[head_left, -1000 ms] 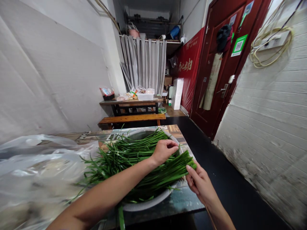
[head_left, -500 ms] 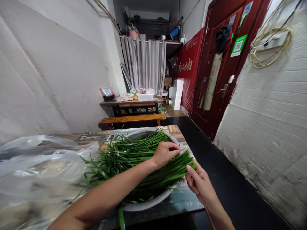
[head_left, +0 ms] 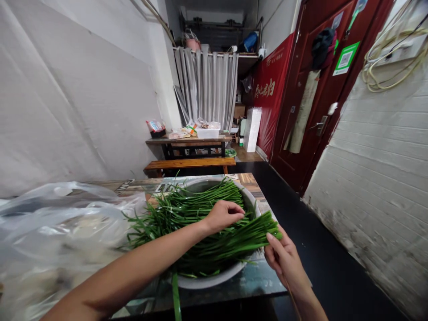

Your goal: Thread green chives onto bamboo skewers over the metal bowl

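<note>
The fingers (head_left: 276, 244) of the right hand (head_left: 288, 261) grasped the ends of a bunch of green stalks (head_left: 250, 232), thumb on the near side. The left hand (head_left: 220, 217) was found over the remaining stalks (head_left: 200, 205), thumb and forefinger tips drawn close together; whether a stem lay between them could not be told.

The left forearm (head_left: 147, 263) entered from the lower left and crossed obliquely above the basin (head_left: 214, 283), wrist nearly straight, back of the hand partly turned up. The right forearm (head_left: 309, 301) rose from the lower right, its hand turned inward beside the basin. The bunch sloped, its held ends projecting past the right rim and its length running left over the basin.

The basin stood on a desk (head_left: 262, 278), close to the near and right edges. One leaf (head_left: 175, 296) hung over the near rim. A plastic bag (head_left: 76, 240) occupied the left side, near the leaf tips, leaving little space there. Room for moving lay to the right, where a dark strip (head_left: 302, 227) separated the desk from a white wall (head_left: 374, 200). A wooden bench (head_left: 190, 164) stood beyond the far edge.
</note>
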`<state>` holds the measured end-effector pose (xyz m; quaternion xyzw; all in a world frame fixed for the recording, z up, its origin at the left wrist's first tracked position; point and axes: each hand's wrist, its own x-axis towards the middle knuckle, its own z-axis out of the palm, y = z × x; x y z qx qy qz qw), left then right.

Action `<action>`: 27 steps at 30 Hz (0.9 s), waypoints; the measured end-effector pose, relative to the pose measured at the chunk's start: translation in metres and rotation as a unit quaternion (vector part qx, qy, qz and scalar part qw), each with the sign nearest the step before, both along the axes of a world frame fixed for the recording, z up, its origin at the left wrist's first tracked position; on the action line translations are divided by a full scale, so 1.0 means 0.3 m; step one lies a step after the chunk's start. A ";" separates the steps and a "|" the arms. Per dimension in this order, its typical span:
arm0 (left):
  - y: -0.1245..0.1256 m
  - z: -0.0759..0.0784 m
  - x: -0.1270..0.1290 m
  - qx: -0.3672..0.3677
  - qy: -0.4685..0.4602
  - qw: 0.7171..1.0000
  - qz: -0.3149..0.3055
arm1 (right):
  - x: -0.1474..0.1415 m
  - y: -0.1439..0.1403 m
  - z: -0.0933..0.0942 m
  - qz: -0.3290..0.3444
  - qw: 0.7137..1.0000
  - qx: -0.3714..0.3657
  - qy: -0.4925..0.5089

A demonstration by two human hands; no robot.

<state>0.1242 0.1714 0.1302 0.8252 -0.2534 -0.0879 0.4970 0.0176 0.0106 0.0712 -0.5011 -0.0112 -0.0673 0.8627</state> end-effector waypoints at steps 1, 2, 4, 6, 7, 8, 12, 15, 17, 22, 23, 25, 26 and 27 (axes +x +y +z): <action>-0.007 -0.002 -0.001 -0.018 0.023 0.999 0.016 | 0.001 0.002 0.001 0.001 1.000 -0.001 0.000; -0.016 -0.004 -0.002 -0.033 0.046 0.998 0.024 | 0.002 0.003 0.002 0.004 1.000 -0.003 -0.001; -0.028 -0.007 -0.001 -0.049 0.079 0.995 0.030 | 0.003 0.003 0.007 0.007 1.000 -0.010 -0.004; -0.022 -0.007 0.001 -0.027 0.071 0.997 0.034 | 0.003 0.001 0.010 0.005 1.000 -0.016 -0.004; -0.009 -0.005 0.003 0.004 0.053 0.998 0.026 | 0.001 -0.001 0.011 0.004 1.000 -0.019 -0.003; 0.012 -0.001 0.005 0.048 0.035 0.998 0.005 | 0.000 -0.003 0.009 0.003 1.000 -0.021 0.000; 0.143 0.043 0.037 0.303 0.065 0.932 -0.189 | -0.009 -0.013 -0.006 0.005 0.999 -0.029 0.015; 0.214 0.096 0.104 0.393 0.064 0.890 -0.223 | -0.014 -0.018 -0.014 0.002 0.999 -0.033 0.026; 0.217 0.113 0.174 0.361 -0.021 0.922 -0.135 | -0.013 -0.020 -0.017 0.000 0.999 -0.037 0.033; 0.133 0.035 0.369 0.282 -0.177 0.941 0.065 | -0.002 -0.035 -0.034 0.017 0.997 -0.055 0.048; 0.116 0.010 0.400 0.275 -0.183 0.940 0.082 | 0.000 -0.039 -0.039 0.019 0.997 -0.059 0.047; 0.092 -0.034 0.447 0.270 -0.189 0.939 0.102 | 0.004 -0.046 -0.044 0.023 0.997 -0.066 0.045; 0.085 -0.050 0.464 0.268 -0.190 0.938 0.107 | 0.006 -0.048 -0.045 0.025 0.996 -0.069 0.045; 0.081 -0.063 0.477 0.268 -0.190 0.938 0.108 | 0.008 -0.048 -0.044 0.027 0.996 -0.071 0.045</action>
